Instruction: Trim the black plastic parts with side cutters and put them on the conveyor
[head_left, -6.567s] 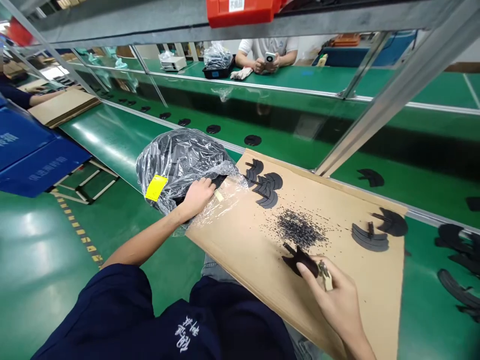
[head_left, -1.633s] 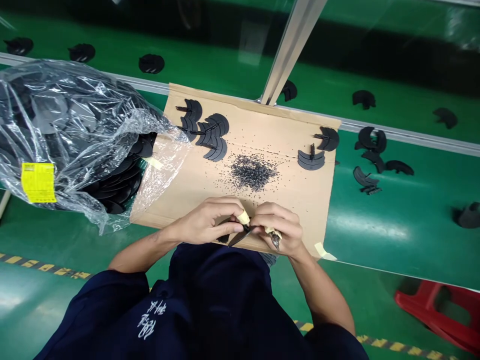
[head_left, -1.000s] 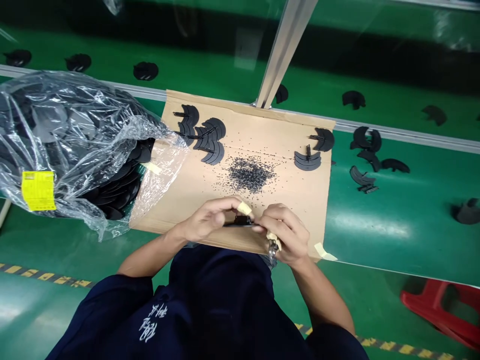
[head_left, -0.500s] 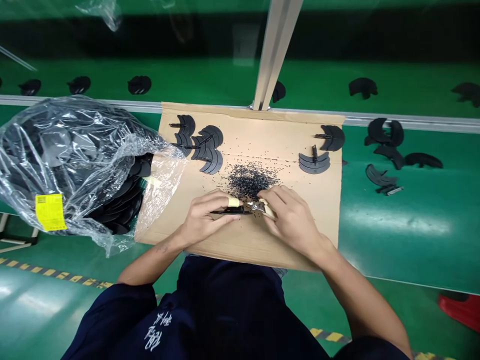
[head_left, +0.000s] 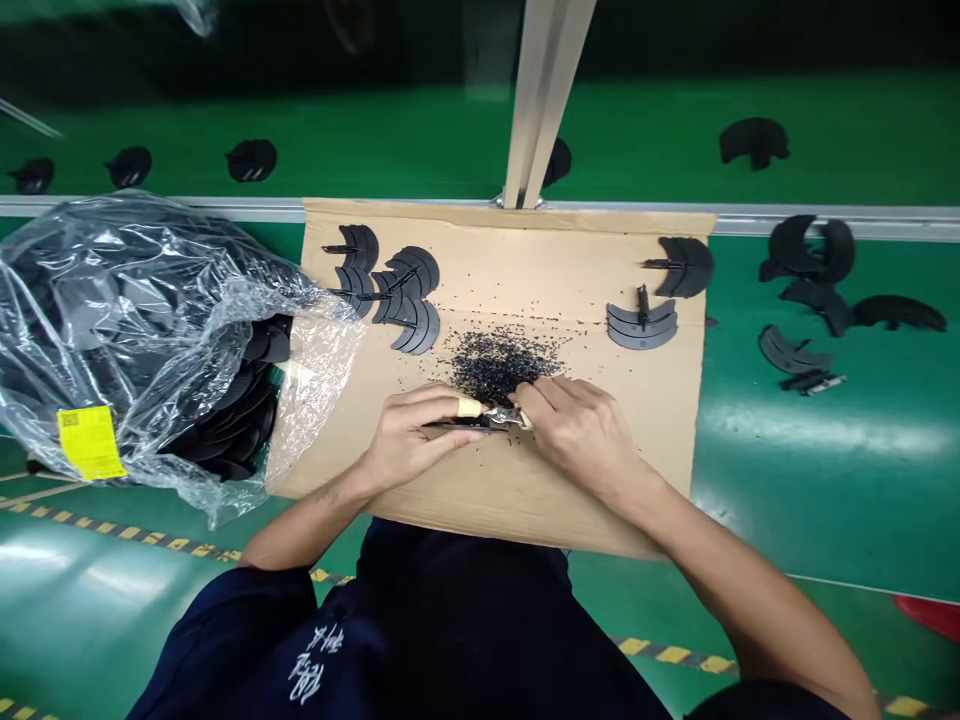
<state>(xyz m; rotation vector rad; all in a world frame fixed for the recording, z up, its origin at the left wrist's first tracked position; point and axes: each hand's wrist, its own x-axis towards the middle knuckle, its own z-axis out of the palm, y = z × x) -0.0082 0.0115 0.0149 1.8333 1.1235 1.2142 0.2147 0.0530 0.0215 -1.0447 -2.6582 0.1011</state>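
Pinching a thin black part (head_left: 448, 426) in left hand (head_left: 412, 442), low over cardboard sheet (head_left: 525, 500); gripping small cutter (head_left: 504, 414) in right hand (head_left: 586, 436), tip against it. Likely best: hold level, nip close, shed scraps onto black crumbs (head_left: 496, 362)

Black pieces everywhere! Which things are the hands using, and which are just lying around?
In use: left hand, black piece, right hand, small metal tool, cardboard.
Lying about: plastic bag, stacked pieces, pile of crumbs, pieces on the green table.
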